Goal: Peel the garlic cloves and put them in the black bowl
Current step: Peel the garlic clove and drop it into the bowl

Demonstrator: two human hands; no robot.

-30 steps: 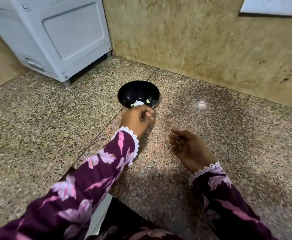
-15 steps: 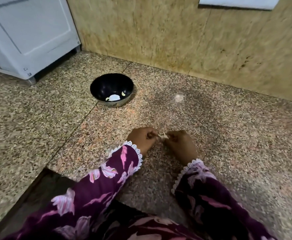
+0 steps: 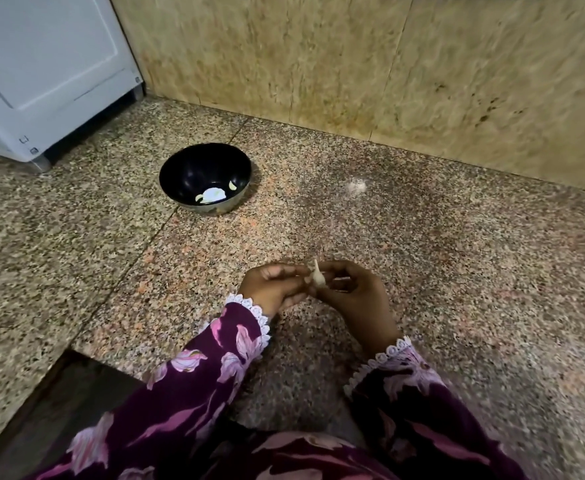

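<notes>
Only the head view to go on, so here's what it gives. Both hands meet low over the speckled stone counter (image 3: 422,254), well short of the bowl (image 3: 205,178). The left hand (image 3: 273,285) and right hand (image 3: 350,292) both pinch one small clove (image 3: 318,277) between their fingertips, with a thin papery tip sticking up from it. Looks to me like the skin is just being worked loose, so peeling isn't done on this one.

The bowl sits up and to the left, near the white appliance (image 3: 41,74), with a few pale bits already inside (image 3: 213,195). I can't tell whether those are peeled cloves or scraps.

What could go wrong from here, as I see it:
- The clove is tiny and held only by fingertips. If the skin gives all at once, it could pop out and skitter across the counter, and pale stuff is hard to spot on that speckle.
- There's a counter edge with a dark drop-off (image 3: 41,410) at lower left, near the left sleeve (image 3: 194,382). A clove rolling that way is gone.
- Skin flakes could ride along into the bowl if they stick to the fingers.
- The bowl is well apart from the hands, so a lazy toss could miss or bounce off the rim.

There's also a pale smudge (image 3: 356,185) on the counter right of the bowl; no idea what it is.
</notes>
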